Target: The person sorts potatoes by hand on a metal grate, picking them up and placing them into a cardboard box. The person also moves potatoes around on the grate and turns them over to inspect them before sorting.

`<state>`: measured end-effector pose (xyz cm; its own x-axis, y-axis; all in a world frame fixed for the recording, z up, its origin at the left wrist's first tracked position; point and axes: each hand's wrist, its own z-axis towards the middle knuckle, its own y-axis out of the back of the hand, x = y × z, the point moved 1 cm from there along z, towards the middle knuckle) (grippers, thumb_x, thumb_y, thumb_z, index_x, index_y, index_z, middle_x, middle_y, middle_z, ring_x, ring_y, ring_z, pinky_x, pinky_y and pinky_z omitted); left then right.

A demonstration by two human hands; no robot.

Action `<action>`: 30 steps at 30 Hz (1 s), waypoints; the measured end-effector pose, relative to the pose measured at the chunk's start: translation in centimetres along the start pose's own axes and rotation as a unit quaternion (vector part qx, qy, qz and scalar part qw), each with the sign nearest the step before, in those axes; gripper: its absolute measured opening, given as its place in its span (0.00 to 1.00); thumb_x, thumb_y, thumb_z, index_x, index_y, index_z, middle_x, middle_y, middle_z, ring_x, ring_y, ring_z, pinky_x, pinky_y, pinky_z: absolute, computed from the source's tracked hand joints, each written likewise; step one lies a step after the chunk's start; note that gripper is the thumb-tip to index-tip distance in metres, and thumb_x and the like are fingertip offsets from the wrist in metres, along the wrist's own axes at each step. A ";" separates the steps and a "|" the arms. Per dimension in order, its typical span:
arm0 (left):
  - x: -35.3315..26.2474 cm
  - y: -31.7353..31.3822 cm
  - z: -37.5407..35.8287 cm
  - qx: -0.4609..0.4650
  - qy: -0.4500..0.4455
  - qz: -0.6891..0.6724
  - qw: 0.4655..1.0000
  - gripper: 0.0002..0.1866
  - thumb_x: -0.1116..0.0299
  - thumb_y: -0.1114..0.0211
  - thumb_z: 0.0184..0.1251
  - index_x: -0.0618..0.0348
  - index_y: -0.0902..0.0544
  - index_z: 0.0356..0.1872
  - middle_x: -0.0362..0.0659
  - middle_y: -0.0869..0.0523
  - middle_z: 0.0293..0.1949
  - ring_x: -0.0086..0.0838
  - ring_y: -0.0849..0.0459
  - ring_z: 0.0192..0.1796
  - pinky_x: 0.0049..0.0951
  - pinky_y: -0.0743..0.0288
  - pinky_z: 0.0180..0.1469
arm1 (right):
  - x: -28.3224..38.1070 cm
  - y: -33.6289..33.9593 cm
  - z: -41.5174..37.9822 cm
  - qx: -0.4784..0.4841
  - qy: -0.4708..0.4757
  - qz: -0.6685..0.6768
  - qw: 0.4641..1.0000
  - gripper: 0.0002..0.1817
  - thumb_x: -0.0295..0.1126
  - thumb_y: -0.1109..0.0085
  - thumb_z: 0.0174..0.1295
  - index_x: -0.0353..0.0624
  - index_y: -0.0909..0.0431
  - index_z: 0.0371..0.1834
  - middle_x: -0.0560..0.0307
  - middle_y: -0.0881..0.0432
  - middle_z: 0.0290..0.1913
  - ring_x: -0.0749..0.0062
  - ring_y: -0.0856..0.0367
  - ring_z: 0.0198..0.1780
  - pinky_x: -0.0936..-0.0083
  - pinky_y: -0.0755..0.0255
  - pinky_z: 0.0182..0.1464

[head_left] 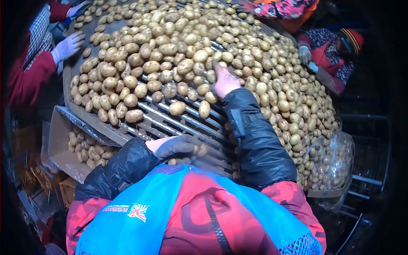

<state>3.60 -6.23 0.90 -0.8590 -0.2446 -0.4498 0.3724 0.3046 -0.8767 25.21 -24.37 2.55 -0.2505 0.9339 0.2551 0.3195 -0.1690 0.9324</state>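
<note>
Potatoes (168, 49) lie heaped over a sorting table of metal roller bars (170, 123). My right hand (225, 80), in a pink and dark glove, reaches into the near side of the heap with fingers and thumb apart, touching the potatoes there. Low over the bars near my body is my left hand (173, 147), in a pink and grey glove. Its fingers are smeared by motion and point to the right. A few blurred potatoes (199, 150) sit right at those fingertips; I cannot tell whether the hand grips them.
An open carton (63, 142) of potatoes stands below the table's left edge. At right, a plastic-lined box (331, 170) also contains potatoes. Co-workers' gloved hands appear at the left edge (68, 46), right edge (305, 55) and far side of the table.
</note>
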 end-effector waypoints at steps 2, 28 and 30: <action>0.2 -0.7 0.1 -0.115 0.021 0.140 0.983 0.20 0.57 0.38 0.77 0.58 0.24 0.60 0.36 0.21 0.35 0.13 0.29 0.19 0.15 0.41 0.17 | -0.2 -0.8 0.3 -0.026 -0.030 0.001 0.999 0.41 0.27 0.44 0.57 0.54 0.38 0.79 0.38 0.26 0.70 0.44 0.24 0.69 0.55 0.29 0.69; 1.0 3.6 -1.3 -0.194 -0.195 -0.239 0.931 0.28 0.47 0.47 0.82 0.44 0.33 0.76 0.46 0.17 0.62 0.37 0.11 0.57 0.41 0.11 0.50 | -0.8 -2.4 -5.5 -0.245 0.057 0.306 0.918 0.16 0.19 0.38 0.64 0.37 0.18 0.55 0.51 0.15 0.46 0.68 0.16 0.46 0.72 0.20 0.49; 0.7 3.3 -1.1 -0.200 -0.174 -0.251 0.931 0.32 0.41 0.47 0.80 0.44 0.34 0.76 0.45 0.16 0.62 0.36 0.11 0.56 0.40 0.11 0.51 | 3.4 -0.4 -9.9 0.024 0.011 0.478 0.878 0.17 0.22 0.35 0.66 0.35 0.20 0.58 0.52 0.16 0.50 0.71 0.17 0.48 0.74 0.20 0.50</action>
<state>3.80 -4.36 -2.15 -0.6973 -0.7110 -0.0904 -0.2648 0.3727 -0.8894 15.17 -24.27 5.54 0.1343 0.3665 0.9207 0.4314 -0.8581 0.2786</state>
